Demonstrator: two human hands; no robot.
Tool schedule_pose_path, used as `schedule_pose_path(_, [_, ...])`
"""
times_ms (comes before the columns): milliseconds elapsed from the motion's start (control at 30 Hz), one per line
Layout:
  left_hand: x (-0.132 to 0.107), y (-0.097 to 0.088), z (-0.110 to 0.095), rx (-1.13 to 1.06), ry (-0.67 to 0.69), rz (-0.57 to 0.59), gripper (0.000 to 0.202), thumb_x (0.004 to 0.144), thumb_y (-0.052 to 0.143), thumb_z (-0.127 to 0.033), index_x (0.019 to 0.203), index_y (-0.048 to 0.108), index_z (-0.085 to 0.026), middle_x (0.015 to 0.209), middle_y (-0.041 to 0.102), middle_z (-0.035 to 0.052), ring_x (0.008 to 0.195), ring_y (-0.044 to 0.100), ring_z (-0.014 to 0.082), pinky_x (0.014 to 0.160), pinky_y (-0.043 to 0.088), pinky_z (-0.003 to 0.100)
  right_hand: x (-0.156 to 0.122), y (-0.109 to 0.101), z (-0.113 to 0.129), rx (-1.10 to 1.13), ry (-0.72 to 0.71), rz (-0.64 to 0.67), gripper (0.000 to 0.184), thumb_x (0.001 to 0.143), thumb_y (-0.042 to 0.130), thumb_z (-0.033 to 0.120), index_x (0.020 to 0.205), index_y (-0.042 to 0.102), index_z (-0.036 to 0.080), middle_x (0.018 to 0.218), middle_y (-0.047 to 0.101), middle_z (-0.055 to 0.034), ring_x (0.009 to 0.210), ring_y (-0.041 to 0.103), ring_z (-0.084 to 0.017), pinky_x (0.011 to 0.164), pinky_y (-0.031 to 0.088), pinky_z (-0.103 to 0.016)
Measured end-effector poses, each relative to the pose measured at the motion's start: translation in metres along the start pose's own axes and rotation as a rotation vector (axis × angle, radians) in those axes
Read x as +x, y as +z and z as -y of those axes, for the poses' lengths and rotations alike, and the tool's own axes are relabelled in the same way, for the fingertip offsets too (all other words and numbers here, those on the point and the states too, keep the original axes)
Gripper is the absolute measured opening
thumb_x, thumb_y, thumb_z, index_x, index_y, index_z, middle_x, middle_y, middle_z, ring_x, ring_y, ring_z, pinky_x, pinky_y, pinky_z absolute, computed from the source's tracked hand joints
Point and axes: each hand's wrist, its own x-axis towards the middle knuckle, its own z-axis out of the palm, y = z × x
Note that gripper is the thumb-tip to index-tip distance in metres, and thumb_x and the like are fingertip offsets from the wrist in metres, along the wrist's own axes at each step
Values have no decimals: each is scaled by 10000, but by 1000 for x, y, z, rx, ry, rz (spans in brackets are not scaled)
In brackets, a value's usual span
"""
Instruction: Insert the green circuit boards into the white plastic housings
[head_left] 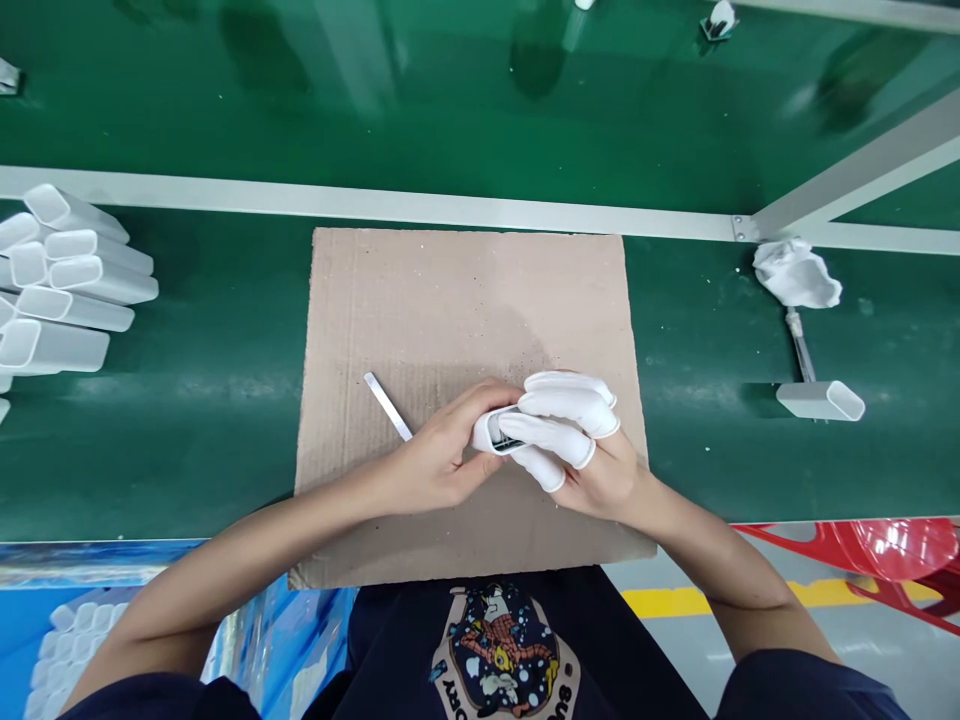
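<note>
Over the cardboard sheet, my left hand (442, 455) grips a white oval plastic casing (484, 432), its thumb below and its fingers above. The casing's open end faces right, with a small dark part (504, 441) partly visible inside. White finger cots cover the fingers of my right hand (577, 435). Those fingers close around the casing's open end, and one fingertip reaches to the opening. Whether they also hold the dark part is hidden. Just left of my left hand, a thin white strip (387, 405) lies on the cardboard.
The cardboard sheet (405, 300) lies on a green table (225, 400). White casings (82, 280) are piled at the left. On the right are another casing (821, 401), a thin tool (801, 345) and crumpled white material (796, 272). A white metal bar (450, 210) crosses behind the cardboard.
</note>
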Motion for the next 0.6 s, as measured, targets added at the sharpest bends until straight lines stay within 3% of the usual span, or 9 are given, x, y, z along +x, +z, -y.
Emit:
schedule_pose_path(267, [-3,-1,-6,-97,-67,27,410,913,510,-200,1300,389,-259,1202,563,102,1112,575,220,934,506,393,-1,-2,2,-34,24,-87,269,856,612,147,1112,536,175,1096,534,-91,1050,573,-213,891,580,-426])
schedule_pose_path(433, [-6,1,-2,-77,-117,11,390,919,528,-265,1288,405,-238,1232,564,111,1144,570,230,969,492,399,-2,-1,1,-81,-26,-45,209,882,586,170,1090,563,163,1033,569,-77,1019,576,-211,869,584,-416])
schedule_pose_path(600, [-6,3,0,-91,-160,-25,387,922,526,-268,1289,408,-230,1249,568,103,1162,567,221,988,481,384,-3,2,1,-63,60,-93,251,885,592,183,1131,549,165,1063,571,-91,1034,580,-213,861,578,-429])
